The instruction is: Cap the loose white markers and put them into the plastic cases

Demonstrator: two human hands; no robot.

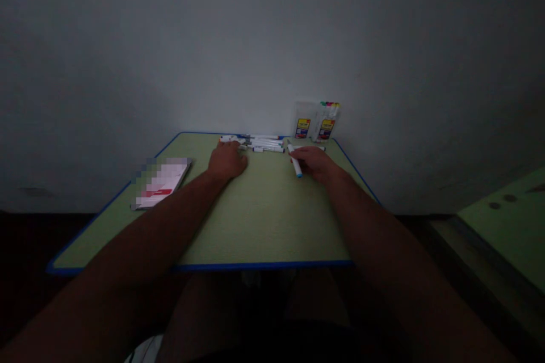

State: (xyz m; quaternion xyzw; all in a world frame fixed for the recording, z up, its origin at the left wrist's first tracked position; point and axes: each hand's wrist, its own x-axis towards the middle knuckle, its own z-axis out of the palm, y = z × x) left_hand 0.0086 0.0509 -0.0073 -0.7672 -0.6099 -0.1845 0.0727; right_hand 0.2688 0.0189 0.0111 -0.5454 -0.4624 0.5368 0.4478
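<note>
My right hand (314, 161) is closed around a white marker (295, 163) with a light blue end, tilted over the right part of the table. Another white marker (320, 148) lies just behind that hand. At the back left, my left hand (227, 160) rests palm down with its fingers stretched toward the wall and its thumb apart. Its fingertips reach the left end of a loose pile of white markers (267, 143), which lies along the table's back edge. One white marker (268, 150) lies at the front of that pile.
A clear plastic case (301, 122) stands at the back right beside another clear case (326, 123) holding several coloured-tip markers. A flat white and red pack (164, 184), partly blurred out, lies on the left of the green table (264, 221) with blue edging. Behind rises a wall.
</note>
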